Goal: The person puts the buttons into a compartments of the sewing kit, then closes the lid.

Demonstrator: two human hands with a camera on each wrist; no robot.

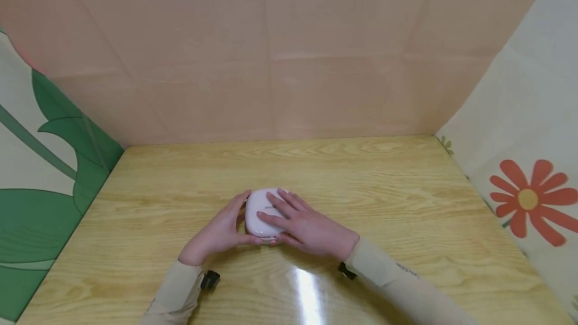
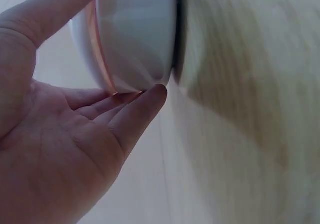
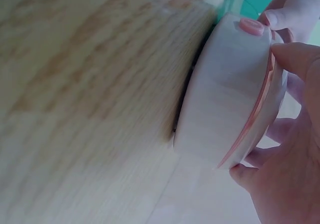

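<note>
A white, rounded-square case (image 1: 257, 209) with a lid sits on the wooden table in the head view. A pink band (image 3: 250, 119) runs along the lid seam, and a pink button (image 3: 251, 26) shows on its side. My left hand (image 1: 221, 229) grips the case from the left, thumb at the front side and fingers round the back. My right hand (image 1: 311, 227) lies across the lid from the right with fingers spread on top. Its thumb is at the seam close to the button, and another fingertip meets the lid's edge in the right wrist view. The case's inside is hidden.
The wood-grain table (image 1: 384, 179) extends around the case, with a bright light reflection near its front. A plain pinkish backdrop (image 1: 271, 64) rises behind it. Printed panels stand at both sides, with green leaves (image 1: 95, 164) on the left and a red flower (image 1: 528, 199) on the right.
</note>
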